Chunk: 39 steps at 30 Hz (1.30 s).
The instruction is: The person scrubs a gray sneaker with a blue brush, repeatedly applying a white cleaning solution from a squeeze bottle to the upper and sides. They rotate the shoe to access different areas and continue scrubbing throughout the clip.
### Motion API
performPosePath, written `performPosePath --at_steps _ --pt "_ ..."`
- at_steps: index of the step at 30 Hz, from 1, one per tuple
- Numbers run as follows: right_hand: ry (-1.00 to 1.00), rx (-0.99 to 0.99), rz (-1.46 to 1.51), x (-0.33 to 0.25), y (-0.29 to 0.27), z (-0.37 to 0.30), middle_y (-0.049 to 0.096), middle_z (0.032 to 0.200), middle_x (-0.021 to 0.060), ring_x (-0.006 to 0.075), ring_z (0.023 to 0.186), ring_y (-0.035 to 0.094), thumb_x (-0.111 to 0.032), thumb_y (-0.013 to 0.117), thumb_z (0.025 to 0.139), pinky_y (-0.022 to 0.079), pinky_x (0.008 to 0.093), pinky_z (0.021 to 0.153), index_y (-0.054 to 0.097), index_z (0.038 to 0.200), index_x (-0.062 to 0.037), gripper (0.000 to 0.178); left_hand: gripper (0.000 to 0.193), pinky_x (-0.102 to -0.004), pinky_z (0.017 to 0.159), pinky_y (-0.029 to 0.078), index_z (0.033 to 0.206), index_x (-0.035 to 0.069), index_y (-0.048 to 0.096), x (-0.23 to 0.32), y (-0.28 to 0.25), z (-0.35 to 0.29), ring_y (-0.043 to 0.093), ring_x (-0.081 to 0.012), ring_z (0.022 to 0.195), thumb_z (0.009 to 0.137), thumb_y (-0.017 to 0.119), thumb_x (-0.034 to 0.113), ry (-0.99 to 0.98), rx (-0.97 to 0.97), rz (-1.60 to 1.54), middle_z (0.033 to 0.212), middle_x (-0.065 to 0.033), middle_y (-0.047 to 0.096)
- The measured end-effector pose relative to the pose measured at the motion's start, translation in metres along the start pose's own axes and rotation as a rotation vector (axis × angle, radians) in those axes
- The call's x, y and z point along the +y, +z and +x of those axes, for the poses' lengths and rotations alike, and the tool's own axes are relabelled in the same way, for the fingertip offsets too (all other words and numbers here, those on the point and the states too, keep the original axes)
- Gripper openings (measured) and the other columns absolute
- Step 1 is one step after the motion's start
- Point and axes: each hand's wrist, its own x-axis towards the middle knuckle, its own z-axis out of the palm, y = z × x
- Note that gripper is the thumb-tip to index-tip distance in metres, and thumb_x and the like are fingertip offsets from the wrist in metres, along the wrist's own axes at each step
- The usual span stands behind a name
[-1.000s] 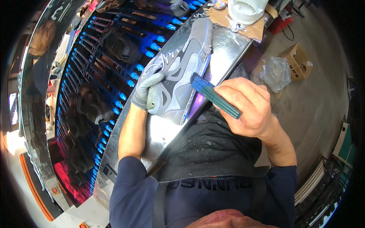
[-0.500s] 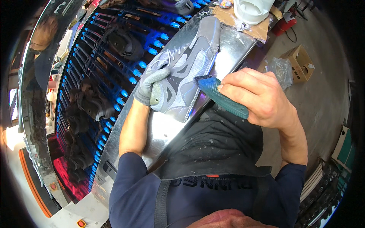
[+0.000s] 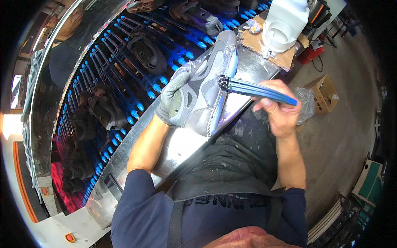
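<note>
My left hand (image 3: 170, 100), in a grey glove, grips a grey sneaker upper (image 3: 203, 93) by its heel end, above a shiny metal worktop (image 3: 175, 151). The toe points away from me, and the lower edge is turned to the right. My bare right hand (image 3: 282, 111) is closed around the handle of a flat brush (image 3: 258, 90), which looks blue-green and is seen edge-on. Its dark bristle end meets the upper's lower side edge near the middle.
Left of the worktop runs a rack of blue-tipped rods (image 3: 155, 87) carrying dark shoes (image 3: 147, 51). A white plastic container (image 3: 285, 25) stands on cardboard (image 3: 253, 41) at the worktop's far end. On the floor at right are an open carton (image 3: 324, 93) and a clear plastic bag (image 3: 305, 105).
The brush has turned from showing its broad face to edge-on, with its handle end swung up and right. My right hand has rotated with it. The upper is tilted slightly differently, and the view has shifted.
</note>
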Motion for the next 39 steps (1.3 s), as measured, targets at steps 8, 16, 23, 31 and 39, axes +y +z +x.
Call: performPosePath --at_steps 8,16,23,31,39 --pt "-0.2 -0.061 -0.398 0.004 0.004 -0.039 0.069 0.111 0.024 0.0231 0.086 0.073 0.004 0.072 0.096 0.063 0.0305 0.069 0.07 0.115 0.0091 0.021 0.068 -0.0507 0.125 0.038 0.16 -0.001 0.036 0.003 0.017 -0.001 0.049 -0.0373 0.146 0.103 0.061 0.029 0.065 0.012 0.02 0.162 -0.0236 0.045" --pt "-0.299 -0.107 -0.564 -0.041 0.0 -0.006 0.074 0.101 0.0174 0.0237 0.082 0.072 0.003 0.08 0.087 0.056 0.0305 0.073 0.074 0.107 0.0055 0.021 0.057 -0.0449 0.115 0.051 0.154 -0.001 0.047 0.01 0.036 -0.001 0.062 -0.0321 0.134 0.103 0.061 0.022 0.074 0.028 0.168 0.15 -0.0207 0.058" --pt "-0.419 -0.237 -0.677 -0.051 0.002 -0.001 0.074 0.098 0.0159 0.0273 0.079 0.074 0.004 0.081 0.079 0.058 0.0327 0.068 0.075 0.108 0.0029 0.03 0.05 -0.0442 0.119 0.046 0.148 -0.001 0.054 0.021 0.035 -0.004 0.062 -0.0311 0.134 0.101 0.061 0.014 0.136 0.164 0.414 0.147 -0.0193 0.061" --pt "-0.51 -0.444 -0.817 -0.068 -0.004 0.014 0.072 0.097 0.0148 0.0303 0.078 0.073 -0.002 0.081 0.074 0.058 0.0349 0.065 0.074 0.108 0.0018 0.035 0.05 -0.041 0.115 0.049 0.144 -0.001 0.058 0.026 0.039 -0.002 0.065 -0.0279 0.128 0.097 0.066 0.012 0.172 0.214 0.556 0.141 -0.0178 0.065" --pt "-0.506 -0.624 -0.808 -0.084 -0.01 0.032 0.073 0.1 0.0159 0.0312 0.086 0.074 -0.007 0.081 0.077 0.059 0.0369 0.073 0.073 0.106 0.0038 0.031 0.044 -0.0365 0.113 0.05 0.141 -0.004 0.06 0.029 0.035 0.0 0.066 -0.0236 0.125 0.1 0.064 0.012 0.241 0.183 0.669 0.136 -0.0158 0.068"
